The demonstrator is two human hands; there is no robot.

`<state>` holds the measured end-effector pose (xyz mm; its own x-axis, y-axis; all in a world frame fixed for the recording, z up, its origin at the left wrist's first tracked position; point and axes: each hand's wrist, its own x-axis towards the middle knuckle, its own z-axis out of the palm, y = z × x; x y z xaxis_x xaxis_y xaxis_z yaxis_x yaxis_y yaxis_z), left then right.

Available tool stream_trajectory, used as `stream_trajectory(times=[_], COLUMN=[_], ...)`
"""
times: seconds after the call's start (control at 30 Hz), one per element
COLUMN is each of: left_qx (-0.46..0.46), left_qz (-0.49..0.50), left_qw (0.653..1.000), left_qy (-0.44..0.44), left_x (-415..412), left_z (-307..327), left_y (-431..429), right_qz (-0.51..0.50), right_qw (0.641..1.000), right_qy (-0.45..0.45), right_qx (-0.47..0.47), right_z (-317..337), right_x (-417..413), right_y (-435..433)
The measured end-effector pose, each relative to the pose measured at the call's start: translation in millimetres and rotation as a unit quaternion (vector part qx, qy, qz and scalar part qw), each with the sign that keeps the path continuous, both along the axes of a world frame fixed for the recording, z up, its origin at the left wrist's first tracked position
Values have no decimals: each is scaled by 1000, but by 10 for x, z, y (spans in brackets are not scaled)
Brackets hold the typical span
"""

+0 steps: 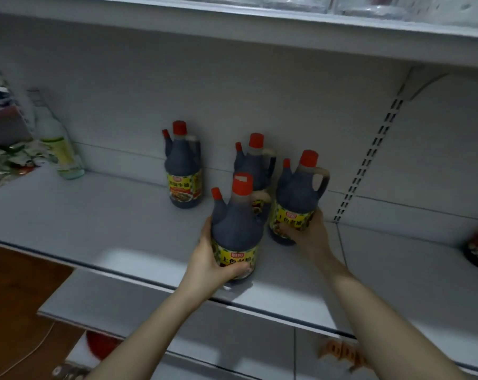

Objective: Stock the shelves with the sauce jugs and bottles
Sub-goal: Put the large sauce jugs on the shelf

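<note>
Left hand (213, 259) grips front sauce jug (233, 231) on shelf (95, 226); right hand (306, 234) grips jug beside it (298, 196). Two more jugs (183, 171) behind.

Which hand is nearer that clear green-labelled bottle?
Left. The left hand grips the front dark sauce jug, right of the clear bottle; the right hand grips a second jug farther right.

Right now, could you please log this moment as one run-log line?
left hand: grips front jug | right hand: grips right jug | both upright at shelf
</note>
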<state>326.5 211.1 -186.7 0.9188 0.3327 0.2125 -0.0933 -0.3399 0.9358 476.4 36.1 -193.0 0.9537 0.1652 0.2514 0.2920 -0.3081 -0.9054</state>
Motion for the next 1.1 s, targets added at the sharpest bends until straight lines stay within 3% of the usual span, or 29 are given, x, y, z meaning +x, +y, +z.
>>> stream_trajectory(times=[0.43, 0.9, 1.1], left_qx=[-34, -31, -35], left_qz=[14, 21, 20], left_qw=[998, 998, 998], left_qy=[41, 47, 43], left_x=[89, 103, 102], left_z=[-9, -64, -49], left_y=[0, 21, 6], right_qz=[40, 58, 51], right_qw=[999, 995, 998], right_qy=[35, 75, 43], right_qx=[-3, -14, -20], right_z=[-126, -146, -143], right_x=[603, 666, 593], right_y=[95, 60, 86])
